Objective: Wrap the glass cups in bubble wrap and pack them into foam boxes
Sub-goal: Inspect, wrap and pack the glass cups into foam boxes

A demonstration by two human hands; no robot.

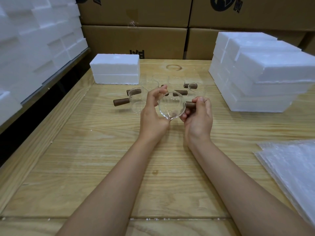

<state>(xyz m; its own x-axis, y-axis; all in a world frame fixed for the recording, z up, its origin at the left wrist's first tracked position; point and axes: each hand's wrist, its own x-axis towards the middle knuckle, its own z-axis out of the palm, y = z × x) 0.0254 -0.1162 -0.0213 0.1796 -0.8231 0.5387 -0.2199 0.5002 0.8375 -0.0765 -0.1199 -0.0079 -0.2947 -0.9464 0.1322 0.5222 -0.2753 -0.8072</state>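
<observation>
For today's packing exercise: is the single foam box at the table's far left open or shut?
Shut: the foam box has its lid flush on its base.

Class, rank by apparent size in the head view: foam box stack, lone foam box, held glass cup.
1. Stack of white foam boxes on the right.
2. Single white foam box, back left.
3. Clear glass cup with brown wooden handle, though nearest.

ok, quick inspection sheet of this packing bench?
Surface: wooden table, ring stain at the far side.
Job's things: held cup off the table; more cups behind it; bubble wrap sheets right; foam box far left, foam box stack right.
Clutter: foam crumbs along the near edge.
Hands: left hand grips the cup's bowl, right hand grips its wooden handle.
Cables: nothing seen.
Surroundings: cardboard cartons behind, foam blocks stacked left.
</observation>
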